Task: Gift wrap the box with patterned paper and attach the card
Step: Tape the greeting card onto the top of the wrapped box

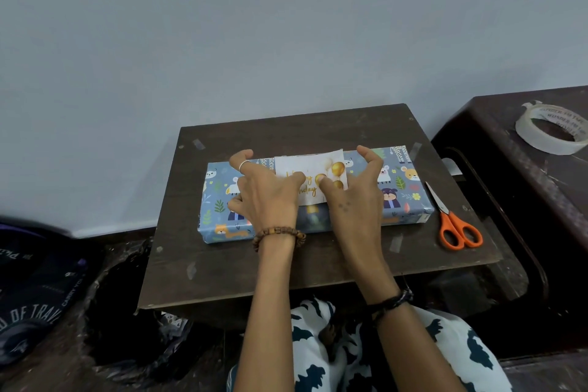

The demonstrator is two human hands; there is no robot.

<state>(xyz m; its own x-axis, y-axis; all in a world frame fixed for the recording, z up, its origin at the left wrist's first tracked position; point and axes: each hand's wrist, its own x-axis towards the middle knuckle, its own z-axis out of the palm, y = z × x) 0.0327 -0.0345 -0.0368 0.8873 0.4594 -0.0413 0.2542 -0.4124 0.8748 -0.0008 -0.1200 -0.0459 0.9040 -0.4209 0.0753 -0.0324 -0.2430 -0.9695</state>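
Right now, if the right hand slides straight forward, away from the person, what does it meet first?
Probably only more of the card under the right hand, then the far edge of the wrapped box and bare table; the wall beyond looks farthest, though depth is unclear.

Orange scissors (457, 221) lie on a dark board (286, 270); a tape roll (552, 129) sits on a stool (521, 175) alongside.

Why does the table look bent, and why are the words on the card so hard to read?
Head view: the wide lens curves the table edges and stretches the arms near the bottom; soft, even light throws hardly any shadow; the card looks a bit blurry and pale, and both hands, left and right, cover part of its gold writing; the tape lettering at the right edge is smeared.
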